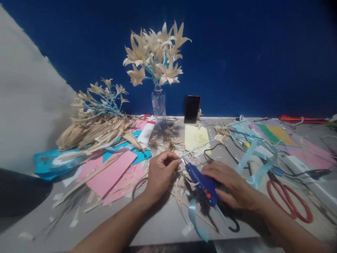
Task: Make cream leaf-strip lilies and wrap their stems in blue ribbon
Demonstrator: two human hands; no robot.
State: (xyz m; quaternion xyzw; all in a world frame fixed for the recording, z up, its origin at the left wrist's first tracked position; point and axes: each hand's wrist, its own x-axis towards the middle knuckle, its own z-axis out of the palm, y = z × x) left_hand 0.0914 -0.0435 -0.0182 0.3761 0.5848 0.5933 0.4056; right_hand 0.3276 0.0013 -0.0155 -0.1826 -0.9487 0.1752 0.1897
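In the middle of the table my left hand (163,172) pinches the near end of a thin stem wrapped in light blue (197,149). The stem slants away to the right, with a pale flower (219,138) at its far end. My right hand (229,183) is closed around a blue hot glue gun (199,180) with an orange switch. Its nozzle is at my left fingertips, by the stem's end; whether they touch I cannot tell. A clear glue stick (222,215) sticks out of the gun's back.
A clear bottle (159,109) with pale flowers (158,52) and a propped phone (192,109) stand by the wall. Pink paper (113,172), dried husks (94,131) and more flowers lie left. Red-handled scissors (289,200), ribbon (249,156) and a power strip (310,182) lie right.
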